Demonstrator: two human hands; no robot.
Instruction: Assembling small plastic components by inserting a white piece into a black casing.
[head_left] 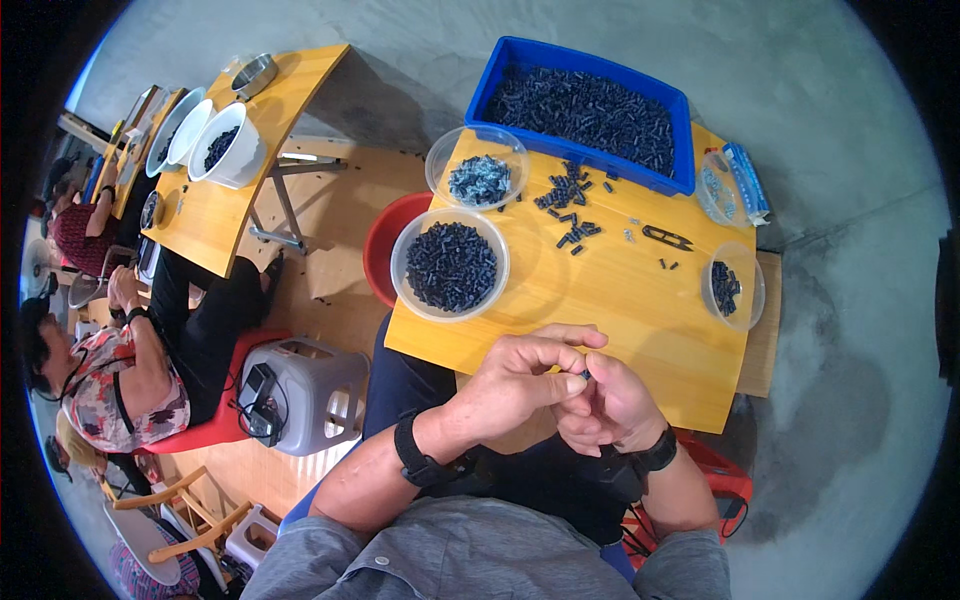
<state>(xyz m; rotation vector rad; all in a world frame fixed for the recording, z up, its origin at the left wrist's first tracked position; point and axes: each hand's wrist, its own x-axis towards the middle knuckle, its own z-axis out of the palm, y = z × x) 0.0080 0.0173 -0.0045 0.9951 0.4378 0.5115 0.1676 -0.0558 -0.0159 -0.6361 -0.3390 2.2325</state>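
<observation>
the left hand (520,378) and right hand (622,405) meet at the near edge of the yellow table (640,330), thumbs and fingers of both pinched around a small dark piece (585,374), mostly hidden between them. from there, a round bowl (398,272) of dark cylinders sits at ten o'clock, a clear bowl (438,168) of pale-blue bits at eleven. loose cylinders (565,195) lie at twelve, in front of a full blue bin (655,180); thread snips (667,238) at one, a small tub (753,300) at two.
</observation>
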